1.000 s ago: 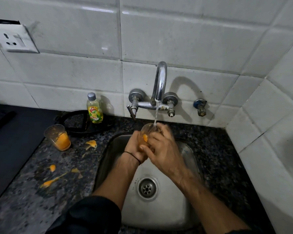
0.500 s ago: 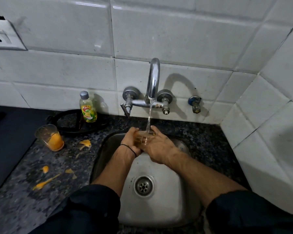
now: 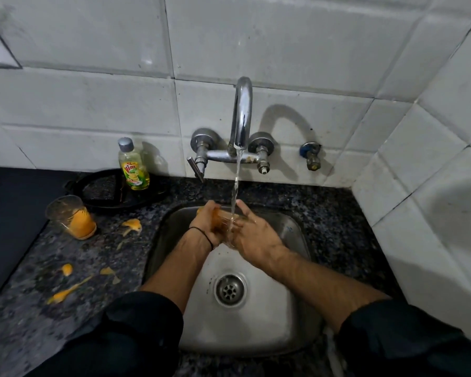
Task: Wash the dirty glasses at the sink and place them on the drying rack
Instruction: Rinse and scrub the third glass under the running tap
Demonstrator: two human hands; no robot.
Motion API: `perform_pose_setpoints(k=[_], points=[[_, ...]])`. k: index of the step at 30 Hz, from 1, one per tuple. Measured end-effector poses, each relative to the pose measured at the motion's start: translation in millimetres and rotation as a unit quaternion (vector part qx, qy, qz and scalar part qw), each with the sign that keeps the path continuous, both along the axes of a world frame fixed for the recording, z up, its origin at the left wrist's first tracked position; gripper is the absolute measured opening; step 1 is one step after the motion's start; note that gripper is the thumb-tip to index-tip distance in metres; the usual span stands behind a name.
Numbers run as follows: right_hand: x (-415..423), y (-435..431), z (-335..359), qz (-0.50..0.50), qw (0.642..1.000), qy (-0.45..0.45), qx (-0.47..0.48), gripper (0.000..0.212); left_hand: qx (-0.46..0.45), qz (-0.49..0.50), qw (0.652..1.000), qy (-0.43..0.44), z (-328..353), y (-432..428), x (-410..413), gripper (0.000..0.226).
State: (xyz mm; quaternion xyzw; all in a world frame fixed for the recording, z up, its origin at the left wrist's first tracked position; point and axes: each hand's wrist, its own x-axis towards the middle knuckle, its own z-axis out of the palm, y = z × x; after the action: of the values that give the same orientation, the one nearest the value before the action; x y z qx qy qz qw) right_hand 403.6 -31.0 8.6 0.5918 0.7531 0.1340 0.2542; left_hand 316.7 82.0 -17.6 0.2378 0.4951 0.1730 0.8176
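Head view: our left hand (image 3: 206, 227) and right hand (image 3: 252, 236) both grip a glass (image 3: 225, 225) under the water (image 3: 235, 183). Another glass (image 3: 71, 216) stands on the counter (image 3: 98, 257).

Large white tiles (image 3: 93, 99) cover the wall behind the tap (image 3: 241, 118) and turn a corner to its right; a speckled dark stone bench (image 3: 324, 213) runs below it.

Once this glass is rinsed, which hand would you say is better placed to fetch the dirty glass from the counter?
Left, probably. The dirty glass stands on the counter left of the sink, on the left hand's side. The right hand would have to cross over the left arm.
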Motion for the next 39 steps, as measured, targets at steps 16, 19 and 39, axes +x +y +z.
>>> perform_pose_setpoints(k=[16, 19, 39], points=[[-0.5, -6.1, -11.9, -0.043, 0.989, 0.144, -0.003, 0.052, -0.023, -0.006, 1.000, 0.004, -18.0, -5.6, 0.4, 0.026], [-2.1, -5.5, -13.3, -0.021, 0.989, 0.141, 0.024, 0.054, -0.021, -0.008, 1.000, 0.009, -20.3, -3.8, 1.0, 0.030], [-39.6, 6.8, -45.1, -0.372, 0.636, 0.676, 0.009, 0.058, 0.014, 0.042, 0.997, 0.068, -34.8, -6.3, 1.1, 0.018]])
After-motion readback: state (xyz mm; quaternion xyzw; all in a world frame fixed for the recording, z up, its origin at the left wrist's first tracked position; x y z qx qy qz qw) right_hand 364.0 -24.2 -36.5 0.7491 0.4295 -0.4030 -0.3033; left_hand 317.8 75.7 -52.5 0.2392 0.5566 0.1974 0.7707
